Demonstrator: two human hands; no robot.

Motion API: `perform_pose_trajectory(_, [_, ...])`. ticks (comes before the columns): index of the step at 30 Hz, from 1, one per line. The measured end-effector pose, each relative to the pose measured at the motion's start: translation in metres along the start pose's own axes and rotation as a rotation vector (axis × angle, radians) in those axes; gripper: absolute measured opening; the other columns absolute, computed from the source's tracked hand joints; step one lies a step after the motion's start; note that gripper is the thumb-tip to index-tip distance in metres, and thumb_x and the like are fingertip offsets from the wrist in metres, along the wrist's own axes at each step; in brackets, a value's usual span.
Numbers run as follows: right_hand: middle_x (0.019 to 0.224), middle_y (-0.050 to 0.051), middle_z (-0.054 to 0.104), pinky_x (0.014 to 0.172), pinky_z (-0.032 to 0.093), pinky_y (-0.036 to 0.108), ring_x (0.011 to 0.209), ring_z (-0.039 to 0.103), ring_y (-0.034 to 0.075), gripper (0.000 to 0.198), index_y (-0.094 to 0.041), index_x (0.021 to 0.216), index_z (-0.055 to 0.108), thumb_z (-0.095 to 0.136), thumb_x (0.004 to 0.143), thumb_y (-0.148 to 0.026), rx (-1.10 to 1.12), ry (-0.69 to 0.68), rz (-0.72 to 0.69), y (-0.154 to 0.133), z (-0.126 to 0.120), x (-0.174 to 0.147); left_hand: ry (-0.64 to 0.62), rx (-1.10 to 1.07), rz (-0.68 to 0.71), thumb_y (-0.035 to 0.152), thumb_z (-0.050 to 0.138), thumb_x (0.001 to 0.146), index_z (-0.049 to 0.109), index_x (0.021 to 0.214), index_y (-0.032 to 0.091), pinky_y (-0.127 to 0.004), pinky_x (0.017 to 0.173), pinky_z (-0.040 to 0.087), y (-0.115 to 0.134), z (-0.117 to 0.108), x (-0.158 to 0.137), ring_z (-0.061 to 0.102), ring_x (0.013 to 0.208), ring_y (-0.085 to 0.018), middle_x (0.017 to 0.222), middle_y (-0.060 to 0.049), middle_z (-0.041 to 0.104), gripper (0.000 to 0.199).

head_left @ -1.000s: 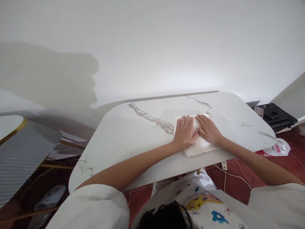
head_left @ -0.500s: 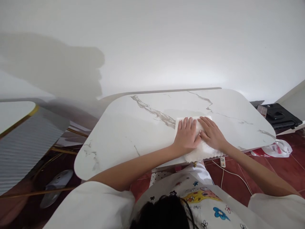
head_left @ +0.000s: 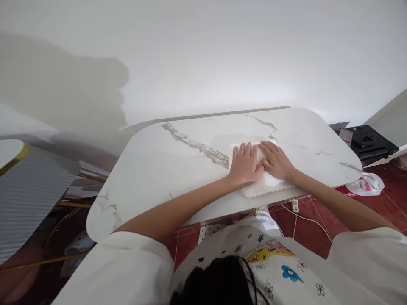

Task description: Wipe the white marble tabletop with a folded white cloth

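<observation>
Just right of the counter's (head_left: 143, 165) middle, the left hand (head_left: 244, 167) lay flat, fingers extended. Directly beneath both hands, reaching toward the counter's front edge, was the cloth (head_left: 264, 186); neither hand was nearer. The right hand (head_left: 277, 162), nearer the counter's right end, also lay flat.

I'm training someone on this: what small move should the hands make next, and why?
Probably slide the white cloth leftward across the tabletop: the left hand and right hand both lie on the cloth, right of the tabletop's middle, with marbled surface stretching leftward.
</observation>
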State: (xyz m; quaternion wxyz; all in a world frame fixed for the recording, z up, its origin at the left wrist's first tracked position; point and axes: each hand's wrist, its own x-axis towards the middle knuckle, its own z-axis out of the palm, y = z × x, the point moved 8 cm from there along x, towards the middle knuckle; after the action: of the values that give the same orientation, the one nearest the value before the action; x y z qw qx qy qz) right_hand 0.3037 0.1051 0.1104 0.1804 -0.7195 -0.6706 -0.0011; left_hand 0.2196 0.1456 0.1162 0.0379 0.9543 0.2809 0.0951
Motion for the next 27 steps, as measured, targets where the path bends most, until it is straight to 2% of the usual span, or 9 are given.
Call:
perform_pose_trajectory(9, [0.139,0.013,0.049,0.109,0.032,0.045,0.131,0.039,0.028,0.05,-0.014,0.132,0.047,0.033,0.086,-0.026,0.041,0.05,-0.079,0.05,0.006,0.09,0.109,-0.038,-0.026,0.033,0.037,0.09,0.046,0.128,0.013,-0.048,0.107,0.027,-0.035,0.0,0.084,0.041,0.125,-0.032,0.131,-0.016,0.05,0.044])
perform_pose_trajectory(17, [0.138,0.01,0.051,0.11,0.032,0.047,0.13,0.042,0.027,0.05,-0.017,0.131,0.049,0.036,0.084,-0.027,0.079,0.073,-0.086,0.098,0.015,0.158,0.11,-0.014,-0.083,0.036,0.034,0.092,0.041,0.134,0.01,-0.051,0.11,0.022,-0.062,0.015,0.154,0.033,0.133,-0.035,0.141,-0.018,0.043,0.05])
perform_pose_trajectory(22, [0.139,0.01,0.051,0.11,0.033,0.047,0.13,0.043,0.027,0.051,-0.016,0.131,0.05,0.037,0.082,-0.027,0.096,0.075,-0.091,0.123,0.018,0.188,0.118,-0.025,-0.116,0.037,0.033,0.093,0.043,0.133,0.01,-0.05,0.109,0.023,-0.069,0.017,0.182,0.034,0.132,-0.034,0.139,-0.018,0.045,0.049])
perform_pose_trajectory(27, [0.137,0.01,0.054,0.107,0.036,0.05,0.126,0.047,0.029,0.05,-0.016,0.129,0.051,0.038,0.083,-0.03,0.13,0.068,-0.124,0.137,0.02,0.203,0.129,-0.007,-0.126,0.039,0.03,0.094,0.046,0.129,0.013,-0.045,0.106,0.028,-0.073,0.016,0.196,0.039,0.126,-0.031,0.132,-0.015,0.051,0.046])
